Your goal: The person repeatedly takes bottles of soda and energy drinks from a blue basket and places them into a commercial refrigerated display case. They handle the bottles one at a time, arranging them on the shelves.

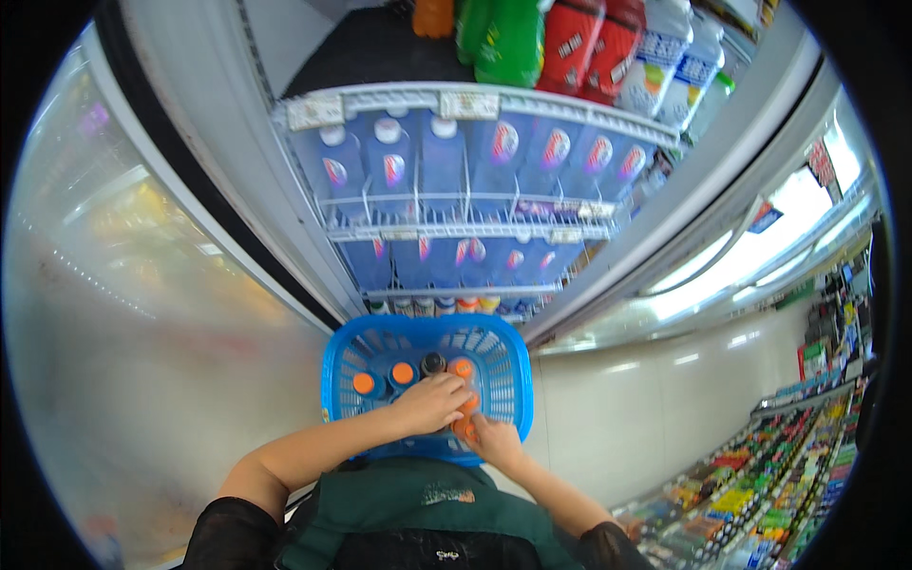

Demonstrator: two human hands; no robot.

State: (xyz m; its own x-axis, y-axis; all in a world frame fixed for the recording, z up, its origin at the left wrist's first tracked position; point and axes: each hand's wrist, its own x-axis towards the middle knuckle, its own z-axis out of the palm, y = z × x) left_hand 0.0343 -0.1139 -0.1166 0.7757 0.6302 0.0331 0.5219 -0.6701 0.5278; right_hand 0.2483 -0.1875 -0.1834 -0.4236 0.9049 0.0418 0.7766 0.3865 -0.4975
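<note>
A blue plastic shopping basket stands before me with several bottles upright inside. My left hand reaches over the basket, its fingers and thumb around the top of an orange-capped bottle. Close below it, my right hand grips the nearest orange-capped bottle by its upper part. Beyond my left fingers is another orange-topped bottle. A black-capped bottle stands beside it. Farther left are two bottles with orange caps. My hands hide the lower parts of the bottles they touch.
An open drinks cooler faces me, with wire shelves of blue-tinted bottles. Green bottles and red bottles stand higher up. A fogged glass door is at left. Stocked shelves flank the tiled floor at right.
</note>
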